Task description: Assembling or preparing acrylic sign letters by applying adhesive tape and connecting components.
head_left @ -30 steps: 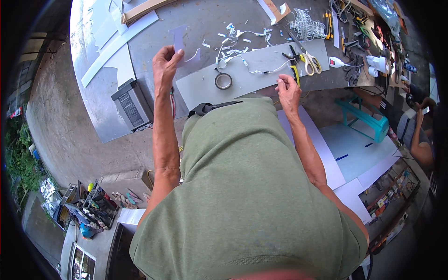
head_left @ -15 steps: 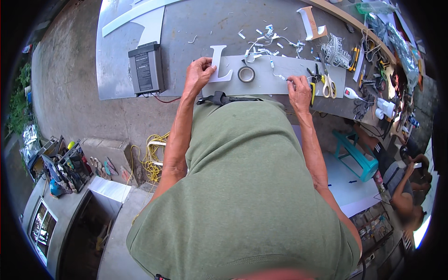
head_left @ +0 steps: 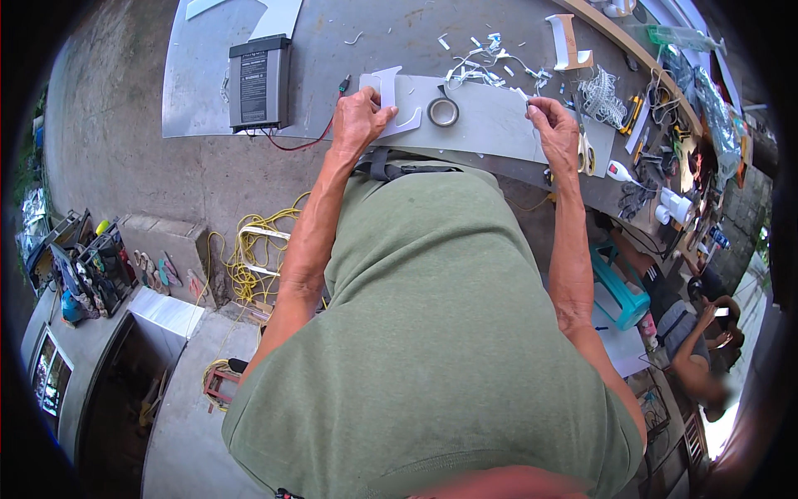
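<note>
My left hand [head_left: 362, 121] grips the upright of a white letter L [head_left: 406, 125] between thumb and fingers, at the near left of a light grey sheet [head_left: 490, 133]. To its right a roll of tape [head_left: 431, 111] lies flat on that sheet. My right hand [head_left: 555, 131] is raised over the sheet's right part, thumb and forefinger pinched on a small white LED module [head_left: 522, 94]. Behind, a tangle of wired LED modules [head_left: 490, 56] is spread over the table. The scissors [head_left: 588, 154] are partly hidden behind my right hand.
A grey power supply box [head_left: 259, 87] with a red lead stands at the left. Another letter L [head_left: 565, 46], white and brown, lies at the back right, near a white cord bundle [head_left: 602, 93]. Tools crowd the right end. A person [head_left: 686, 341] sits at far right beside a teal stool [head_left: 619, 287].
My right hand has lifted and moved right and away from me with the LED module. The left hand stays on the letter L. The view has shifted, and a connector shows beside the left hand.
</note>
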Tool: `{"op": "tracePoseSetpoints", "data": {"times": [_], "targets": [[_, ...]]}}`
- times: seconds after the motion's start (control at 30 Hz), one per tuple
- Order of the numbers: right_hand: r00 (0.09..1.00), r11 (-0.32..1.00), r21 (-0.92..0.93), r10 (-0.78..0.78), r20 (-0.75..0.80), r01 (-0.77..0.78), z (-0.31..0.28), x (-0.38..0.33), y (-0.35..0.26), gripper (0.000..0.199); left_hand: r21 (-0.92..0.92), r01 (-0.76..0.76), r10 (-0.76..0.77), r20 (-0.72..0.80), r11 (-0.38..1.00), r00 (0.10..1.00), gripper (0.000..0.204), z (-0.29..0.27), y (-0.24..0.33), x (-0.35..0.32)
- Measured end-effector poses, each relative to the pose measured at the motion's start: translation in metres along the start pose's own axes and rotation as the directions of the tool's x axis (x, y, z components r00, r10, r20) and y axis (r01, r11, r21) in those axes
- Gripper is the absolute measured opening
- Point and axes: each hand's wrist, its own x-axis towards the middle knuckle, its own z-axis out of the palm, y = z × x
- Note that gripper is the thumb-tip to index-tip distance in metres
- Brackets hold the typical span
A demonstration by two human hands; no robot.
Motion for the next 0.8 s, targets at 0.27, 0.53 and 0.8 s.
{"op": "tracePoseSetpoints", "data": {"times": [0.27,0.53,0.8], "targets": [[0.987,0.924,0.358,0.09,0.135,-0.133,-0.017,0.013,-0.028,0.022,0.186,0.039,-0.032,-0.041,0.982,0.999,0.048,-0.001,0.007,-0.004],[0.951,0.828,0.529,0.021,0.308,-0.189,-0.034,0.012,-0.059,0.023,-0.191,-0.281,0.263,-0.112,0.941,0.958,0.025,-0.015,0.065,-0.01],[0.827,0.846,0.458,-0.037,0.561,-0.273,-0.039,0.013,-0.089,0.024,-0.161,-0.727,0.699,-0.199,0.668,0.687,0.03,0.003,0.16,-0.003]]}}
